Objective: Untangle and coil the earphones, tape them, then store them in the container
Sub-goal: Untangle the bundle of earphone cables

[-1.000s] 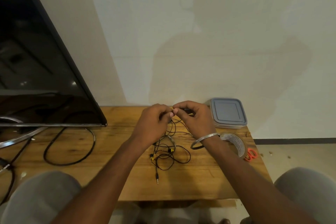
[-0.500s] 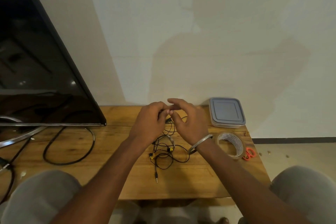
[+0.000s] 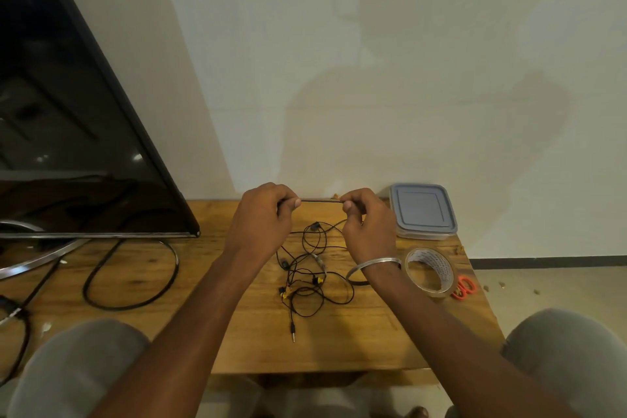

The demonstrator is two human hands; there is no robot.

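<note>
- Above the far middle of the table (image 3: 339,343), a short stretch of the earphones (image 3: 317,279) cord runs taut and level between my two hands, which are held apart.
- Left hand (image 3: 261,220): thumb and forefinger pinch the left end of that stretch; other fingers curled.
- Right hand (image 3: 366,224): same pinch on the right end; metal bangle (image 3: 373,263) on that wrist.
- Rest of the cord lies tangled on the wood below my hands, black with yellow pieces; plug (image 3: 293,336) nearest me.
- Container (image 3: 422,210), lid on, at the far right corner; tape roll (image 3: 437,261) just in front of it; orange scissors (image 3: 464,287) beside the roll, at the table edge.
- Television (image 3: 68,146) and a looped black cable (image 3: 174,261) to the left.
</note>
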